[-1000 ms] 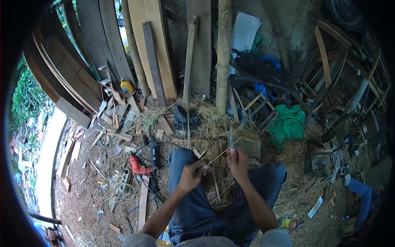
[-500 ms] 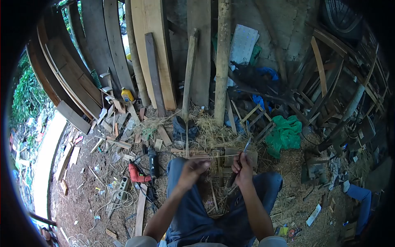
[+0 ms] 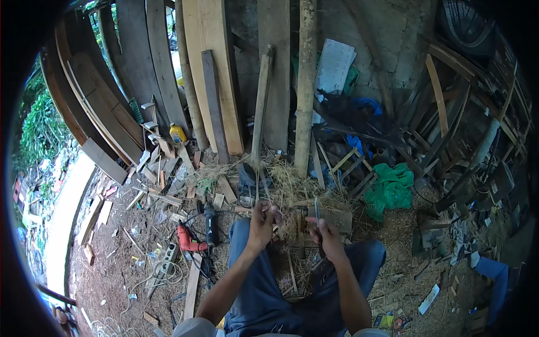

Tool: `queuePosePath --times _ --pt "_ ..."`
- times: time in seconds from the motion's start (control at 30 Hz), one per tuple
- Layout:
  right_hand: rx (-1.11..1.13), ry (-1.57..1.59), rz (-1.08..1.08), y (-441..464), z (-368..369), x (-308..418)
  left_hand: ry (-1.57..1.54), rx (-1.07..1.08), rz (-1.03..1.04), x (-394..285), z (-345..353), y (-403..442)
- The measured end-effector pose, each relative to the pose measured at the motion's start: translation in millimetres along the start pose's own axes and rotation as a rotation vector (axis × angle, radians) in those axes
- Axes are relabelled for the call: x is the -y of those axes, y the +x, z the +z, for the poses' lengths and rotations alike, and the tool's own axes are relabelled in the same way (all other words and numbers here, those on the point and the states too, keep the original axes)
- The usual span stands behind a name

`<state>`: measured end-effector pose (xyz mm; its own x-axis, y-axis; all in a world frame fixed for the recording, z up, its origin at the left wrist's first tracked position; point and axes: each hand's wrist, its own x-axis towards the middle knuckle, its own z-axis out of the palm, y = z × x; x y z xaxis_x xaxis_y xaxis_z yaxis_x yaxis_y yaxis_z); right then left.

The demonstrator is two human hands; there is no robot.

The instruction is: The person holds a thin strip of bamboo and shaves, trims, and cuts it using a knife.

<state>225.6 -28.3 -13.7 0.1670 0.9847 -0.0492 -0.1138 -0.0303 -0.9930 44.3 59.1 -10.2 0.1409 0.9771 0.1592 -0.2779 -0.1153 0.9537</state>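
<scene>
My left hand (image 3: 263, 223) is closed on thin pale strips (image 3: 257, 186), which look like split bamboo or cane. They rise from my fingers, one nearly upright and the other blurred. To the right, my right hand (image 3: 330, 240) grips a knife (image 3: 316, 206) with its narrow blade pointing up; its handle is mostly covered by my palm. The two hands are apart, above and between my bent knees. Below and between them stands a wooden piece (image 3: 301, 238) on the ground, partly hidden by shavings.
At left lie a red and black power tool (image 3: 191, 240), a dark grinder-like tool (image 3: 210, 224) and a power strip (image 3: 167, 259) with tangled cord. A yellow bottle (image 3: 177, 133) stands by upright planks (image 3: 218, 84). A green plastic bag (image 3: 388, 188) and scrap wood lie at right.
The strip that stretched across between my hands no longer does; strips now point upward from my left hand. My right hand has lowered slightly, with the knife more upright.
</scene>
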Motion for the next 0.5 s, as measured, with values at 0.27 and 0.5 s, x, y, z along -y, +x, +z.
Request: queuePosePath --times 0.27,0.5 --pt "-0.079 -0.494 -0.45 -11 26 18 0.135 0.228 -0.205 -29 25 -46" --pt "-0.158 -0.555 -0.463 3 3 13 0.44 0.312 0.001 -43 19 -66"
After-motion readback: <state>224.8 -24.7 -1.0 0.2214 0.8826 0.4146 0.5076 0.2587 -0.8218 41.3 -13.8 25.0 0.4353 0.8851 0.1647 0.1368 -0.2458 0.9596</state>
